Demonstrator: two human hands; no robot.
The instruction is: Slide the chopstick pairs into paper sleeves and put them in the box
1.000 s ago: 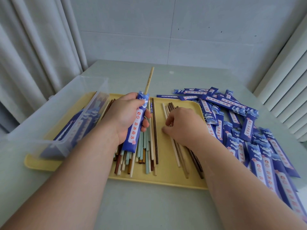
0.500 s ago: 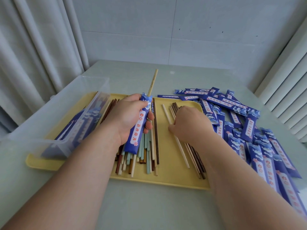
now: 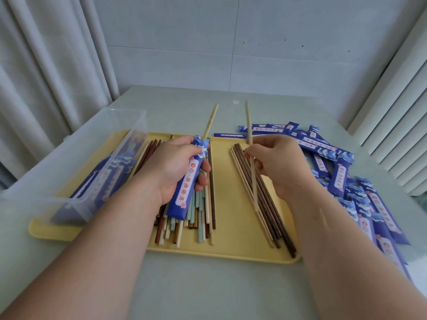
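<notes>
Left hand (image 3: 173, 167) holds sleeve (image 3: 186, 187) (right hand (image 3: 277, 165), chopstick (image 3: 248, 125)).

Pale corner with a grey-green desk, in soft, even light.
The smooth desk (image 3: 208, 287) runs back to a wall (image 3: 231, 31) of large pale grey panels with thin seams and a few small dark specks. A white pleated curtain (image 3: 46, 65) hangs at the left. A white slatted panel (image 3: 397, 112) slants along the right; whether it is a blind or a radiator is unclear.
</notes>
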